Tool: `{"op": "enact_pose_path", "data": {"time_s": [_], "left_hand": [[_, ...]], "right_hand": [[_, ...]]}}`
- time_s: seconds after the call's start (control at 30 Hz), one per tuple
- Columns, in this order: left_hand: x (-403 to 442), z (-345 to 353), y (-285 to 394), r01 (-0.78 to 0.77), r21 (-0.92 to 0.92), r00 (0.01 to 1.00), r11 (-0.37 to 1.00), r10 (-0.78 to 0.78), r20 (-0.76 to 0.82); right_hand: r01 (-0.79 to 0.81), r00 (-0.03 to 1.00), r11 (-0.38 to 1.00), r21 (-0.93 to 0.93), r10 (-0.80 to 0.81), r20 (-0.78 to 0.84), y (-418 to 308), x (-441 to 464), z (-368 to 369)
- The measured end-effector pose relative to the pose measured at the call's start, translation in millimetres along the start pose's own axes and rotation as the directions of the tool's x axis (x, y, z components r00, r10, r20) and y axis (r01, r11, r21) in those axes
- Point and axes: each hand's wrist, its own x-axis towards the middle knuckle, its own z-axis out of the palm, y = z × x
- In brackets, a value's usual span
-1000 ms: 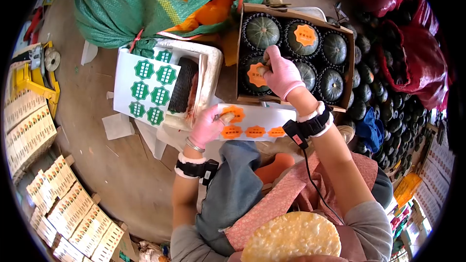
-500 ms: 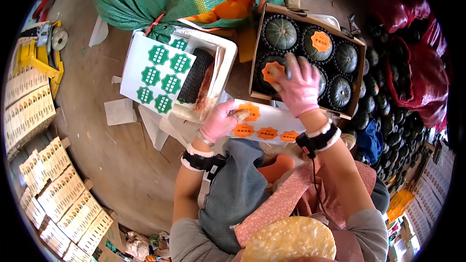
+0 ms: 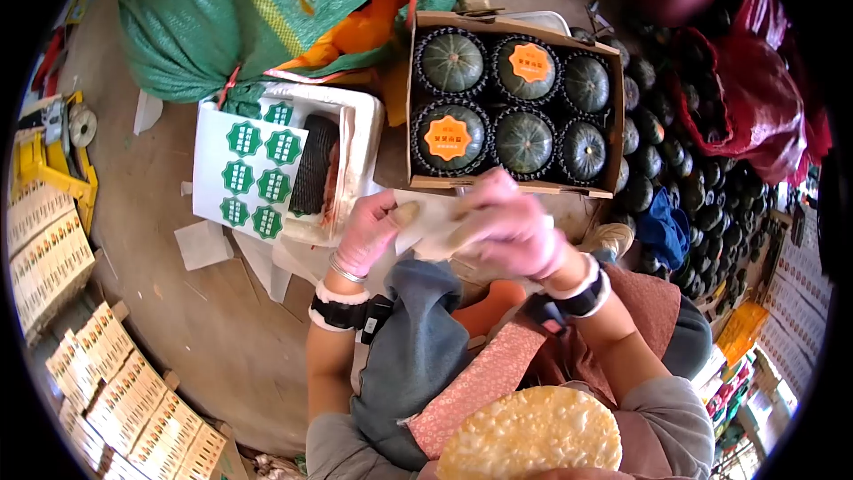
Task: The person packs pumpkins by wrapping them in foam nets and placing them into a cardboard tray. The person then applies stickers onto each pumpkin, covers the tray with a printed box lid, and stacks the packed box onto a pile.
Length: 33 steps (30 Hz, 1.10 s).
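My left hand [image 3: 366, 233], in a thin pink glove, pinches the white sticker sheet [image 3: 418, 220] between thumb and fingers. The sheet is bent and tilted, so its printed stickers do not show. At its other end is my right hand [image 3: 514, 229], gloved too; its fingers are smeared by motion and their grip is unclear. Just beyond both hands stands a cardboard box [image 3: 511, 185] of dark green pumpkins [image 3: 524, 140] in black foam nets. An orange sticker [image 3: 447, 138] is on the front left pumpkin, and another orange sticker [image 3: 530, 62] on the back middle one.
Left of the box, a white foam box [image 3: 362, 138] carries a sheet of green stickers [image 3: 253, 169] and a black roll [image 3: 315, 164]. A green woven sack [image 3: 204, 27] lies behind it. Loose pumpkins [image 3: 702, 218] and red net sacks [image 3: 737, 116] fill the right side.
My right hand has left the front left pumpkin, where the orange sticker now lies flat, and come back to the sheet. The sheet has turned and bent. The camera view has shifted.
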Motion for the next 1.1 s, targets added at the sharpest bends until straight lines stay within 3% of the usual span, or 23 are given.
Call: {"op": "enact_pose_path", "data": {"time_s": [0.03, 0.07, 0.1, 0.13, 0.27, 0.4, 0.5, 0.63, 0.73, 0.8, 0.87, 0.9, 0.93, 1.0, 1.03, 1.07, 1.1], "left_hand": [[3, -4, -2, -0.028, 0.089, 0.999, 0.996, 0.03, -0.021], [4, -8, -6, -0.05, 0.175, 0.997, 0.983, 0.058, -0.042], [6, -14, -14, -0.055, 0.181, 0.998, 0.982, 0.061, -0.026], [6, -18, -19, -0.027, 0.183, 0.999, 0.983, 0.033, -0.027], [-1, -12, -20, -0.042, 0.241, 0.989, 0.97, 0.075, -0.129], [-7, -9, -20, -0.05, 0.261, 0.977, 0.964, 0.102, -0.189], [-8, -11, -23, -0.059, 0.323, 0.968, 0.945, 0.132, -0.212], [-8, -13, -22, -0.032, 0.299, 0.973, 0.954, 0.098, -0.209], [-9, -19, -23, -0.037, 0.308, 0.966, 0.951, 0.114, -0.234], [-10, -24, -22, -0.001, 0.283, 0.96, 0.959, 0.08, -0.267], [-10, -30, -21, -0.019, 0.187, 0.963, 0.982, 0.068, -0.262], [-8, -31, -21, -0.03, 0.136, 0.965, 0.99, 0.064, -0.254], [-6, -32, -21, -0.041, 0.084, 0.968, 0.996, 0.061, -0.243], [-4, -31, -17, -0.066, 0.022, 0.959, 0.998, 0.069, -0.276], [-2, -33, -17, -0.074, -0.008, 0.955, 0.997, 0.069, -0.288], [1, -33, -18, -0.082, -0.042, 0.951, 0.996, 0.066, -0.302], [1, -34, -17, -0.084, -0.097, 0.959, 0.992, 0.054, -0.278]], "right_hand": [[-0.242, 0.96, 0.917, 0.316, 0.273, -0.057, 6, -18, -14], [-0.479, 0.781, 0.743, 0.467, 0.603, -0.16, 6, -22, -29], [-0.528, 0.697, 0.702, 0.478, 0.679, -0.229, 24, -29, -46], [-0.649, 0.667, 0.733, 0.205, 0.677, -0.31, 53, -43, -63], [-0.808, 0.579, 0.578, -0.111, 0.747, -0.328, 82, -43, -79], [-0.77, 0.621, 0.628, -0.112, 0.697, -0.358, 99, -40, -73], [-0.844, 0.536, 0.482, -0.234, 0.755, -0.378, 83, -25, -67], [-0.776, 0.604, 0.299, -0.555, 0.604, -0.52, 74, -19, -56], [-0.421, 0.886, 0.589, -0.69, 0.428, -0.176, 76, -36, -65], [-0.422, 0.877, 0.448, -0.788, 0.421, -0.23, 60, -37, -64], [-0.471, 0.872, 0.42, -0.776, 0.357, -0.336, 50, -39, -67], [-0.478, 0.878, 0.572, -0.667, 0.319, -0.356, 44, -42, -71], [-0.647, 0.755, 0.741, -0.182, 0.588, -0.29, 26, -45, -74], [-0.505, 0.847, 0.855, 0.119, 0.518, -0.122, 19, -60, -67], [-0.482, 0.875, 0.875, -0.028, 0.48, -0.059, 14, -63, -67], [-0.496, 0.864, 0.865, 0.079, 0.501, -0.052, 7, -59, -60], [-0.468, 0.883, 0.884, -0.002, 0.467, -0.055, 9, -58, -56]]}}
